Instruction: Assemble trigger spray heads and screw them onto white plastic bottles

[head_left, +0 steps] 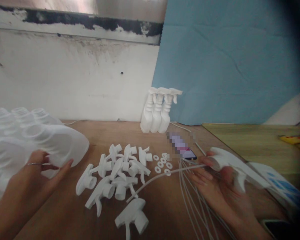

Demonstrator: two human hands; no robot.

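My left hand grips a white plastic bottle with an uncapped neck, tilted beside more open-necked white bottles at the left. At the right, my right hand holds a white trigger sprayer between thumb and fingers. A thin dip tube sticks out of that sprayer toward the left, its free end above the table. Several loose trigger sprayers lie between my hands, with one more sprayer nearer to me. Small white ring washers are scattered beside them.
Loose thin tubes fan out below my right hand. A phone lies behind it, with a white cable alongside. Three assembled spray bottles stand by the wall. A blue-and-white item lies at the right.
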